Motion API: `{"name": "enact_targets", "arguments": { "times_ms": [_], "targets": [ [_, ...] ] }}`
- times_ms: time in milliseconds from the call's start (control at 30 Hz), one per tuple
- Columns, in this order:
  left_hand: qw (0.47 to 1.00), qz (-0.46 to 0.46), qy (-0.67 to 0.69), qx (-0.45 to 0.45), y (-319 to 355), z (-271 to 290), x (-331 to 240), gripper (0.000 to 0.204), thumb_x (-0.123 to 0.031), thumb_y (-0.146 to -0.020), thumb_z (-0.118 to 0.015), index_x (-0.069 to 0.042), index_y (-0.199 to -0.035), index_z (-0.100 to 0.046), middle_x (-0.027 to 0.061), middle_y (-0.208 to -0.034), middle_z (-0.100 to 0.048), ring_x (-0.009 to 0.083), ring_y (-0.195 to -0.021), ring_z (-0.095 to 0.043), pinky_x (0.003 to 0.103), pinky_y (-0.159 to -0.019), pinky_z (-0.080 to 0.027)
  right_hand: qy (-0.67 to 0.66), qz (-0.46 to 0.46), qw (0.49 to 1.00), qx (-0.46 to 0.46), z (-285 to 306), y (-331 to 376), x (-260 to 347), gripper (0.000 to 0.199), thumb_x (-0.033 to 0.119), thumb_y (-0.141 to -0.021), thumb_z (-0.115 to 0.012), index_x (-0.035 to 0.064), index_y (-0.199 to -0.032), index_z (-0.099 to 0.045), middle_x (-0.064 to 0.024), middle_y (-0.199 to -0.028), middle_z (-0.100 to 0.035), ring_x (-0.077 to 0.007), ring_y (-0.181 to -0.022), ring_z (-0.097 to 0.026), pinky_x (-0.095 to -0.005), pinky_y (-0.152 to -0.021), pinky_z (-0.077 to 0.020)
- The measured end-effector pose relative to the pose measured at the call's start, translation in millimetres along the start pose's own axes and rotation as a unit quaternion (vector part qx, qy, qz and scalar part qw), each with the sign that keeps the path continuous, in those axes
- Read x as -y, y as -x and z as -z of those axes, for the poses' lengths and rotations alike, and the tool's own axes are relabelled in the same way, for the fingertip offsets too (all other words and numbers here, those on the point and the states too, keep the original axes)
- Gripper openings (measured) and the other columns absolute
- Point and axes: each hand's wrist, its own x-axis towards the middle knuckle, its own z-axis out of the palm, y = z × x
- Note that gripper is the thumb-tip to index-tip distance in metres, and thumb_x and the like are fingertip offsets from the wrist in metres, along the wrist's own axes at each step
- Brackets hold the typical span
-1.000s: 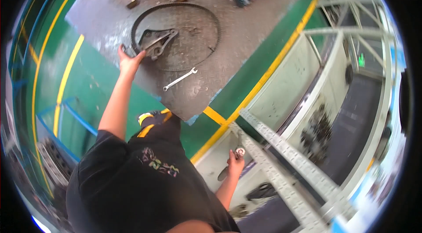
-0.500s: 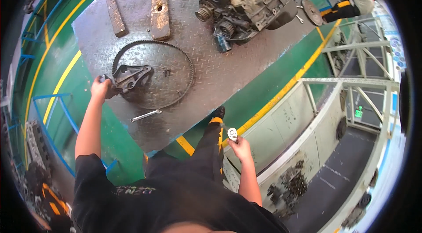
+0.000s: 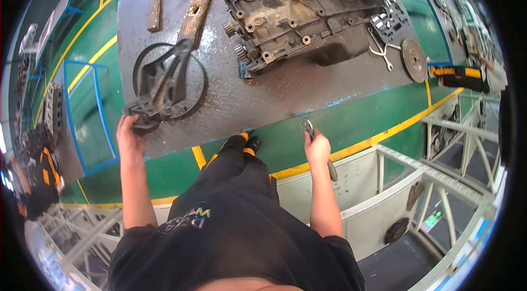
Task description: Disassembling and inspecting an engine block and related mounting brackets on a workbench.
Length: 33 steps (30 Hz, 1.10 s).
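Observation:
My left hand (image 3: 132, 134) is closed on the near end of a dark metal bracket (image 3: 169, 85), holding it tilted over the left side of the steel-plate table. Behind the bracket lies a toothed belt (image 3: 205, 85) in a loop, partly hidden. My right hand (image 3: 318, 150) grips a ratchet wrench (image 3: 307, 125) by its handle, off the near edge of the table with its head pointing away from me. A large, dirty engine block (image 3: 307, 16) lies on the far middle of the table, apart from both hands.
Two worn wooden blocks (image 3: 195, 16) (image 3: 155, 8) lie at the far left. Right of the engine are a spanner (image 3: 387, 59) and a round metal disc (image 3: 414, 60). A pale metal frame (image 3: 395, 156) stands at my right. Other people (image 3: 46, 167) (image 3: 461, 77) are at both sides.
The view has turned and shifted right. My left hand has raised and tilted the bracket, still held. The ratchet wrench stays in my right hand, now with its head pointing away from me.

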Motion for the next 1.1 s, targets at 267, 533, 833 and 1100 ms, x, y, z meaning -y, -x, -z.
{"name": "enact_targets", "arguments": {
  "times_ms": [267, 533, 833, 1100],
  "targets": [
    [0.999, -0.019, 0.024, -0.039, 34, -140, 66, 0.060, -0.005, -0.077, -0.068, 0.006, -0.131, -0.045, 0.0142, -0.108, -0.064, 0.0223, -0.091, -0.067, 0.041, -0.078, -0.059, 0.114, 0.184, 0.975, 0.047, -58, -165, -35, 0.021, 0.023, -0.085, -0.065, 0.0055, -0.098, -0.067, -0.0179, -0.083, -0.069, -0.0383, -0.078, -0.066, -0.0480, -0.072, -0.0533],
    [0.968, -0.192, -0.103, -0.128, 44, -230, 102, 0.057, -0.005, -0.081, -0.072, 0.007, -0.130, -0.047, 0.0096, -0.107, -0.064, 0.0138, -0.093, -0.061, 0.027, -0.084, -0.050, -0.018, 0.297, 0.953, 0.060, 7, -199, -8, 0.019, 0.013, -0.081, -0.065, 0.0040, -0.098, -0.070, -0.0169, -0.099, -0.069, -0.0359, -0.097, -0.064, -0.0438, -0.087, -0.0516],
    [0.856, -0.300, -0.336, -0.254, 69, -282, 101, 0.052, -0.020, -0.080, -0.075, -0.001, -0.124, -0.056, 0.0133, -0.102, -0.068, 0.0189, -0.091, -0.064, 0.032, -0.086, -0.050, -0.165, 0.498, 0.850, -0.034, 105, -269, 140, 0.058, 0.028, -0.088, -0.067, -0.0017, -0.133, -0.047, -0.0212, -0.134, -0.052, -0.0379, -0.130, -0.045, -0.0483, -0.111, -0.0335],
    [0.871, -0.294, -0.300, -0.254, 67, -286, 92, 0.051, -0.019, -0.075, -0.073, -0.001, -0.120, -0.056, 0.0185, -0.088, -0.070, 0.0291, -0.081, -0.069, 0.037, -0.078, -0.053, 0.012, 0.518, 0.853, -0.067, 69, -272, 151, 0.051, 0.033, -0.095, -0.055, 0.0029, -0.134, -0.045, -0.0166, -0.138, -0.048, -0.0340, -0.138, -0.038, -0.0633, -0.112, -0.0215]
  ]
}}
